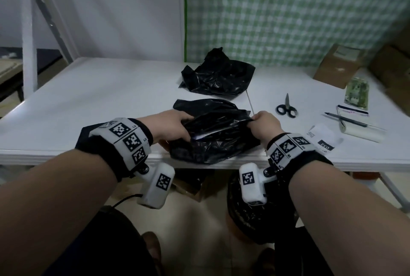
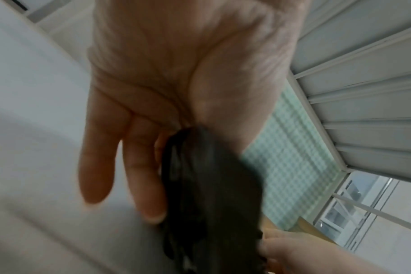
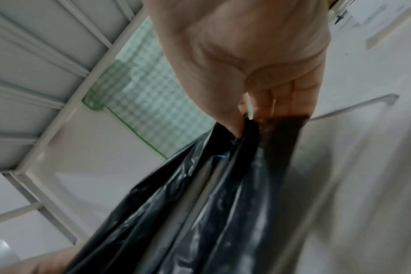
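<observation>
A crumpled black plastic bag lies at the near edge of the white table, partly overhanging it. My left hand grips its left side, and a white edge shows in the bag's slit. In the left wrist view the bag is pinched against the thumb of my left hand, while two outer fingers stay straight. My right hand pinches the bag's right edge. The right wrist view shows my right hand with curled fingers clamping the stretched plastic.
A second black bag lies further back. To the right are scissors, a pen, a printed paper label, a greenish packet and a cardboard piece. A black-lined bin stands under the table edge.
</observation>
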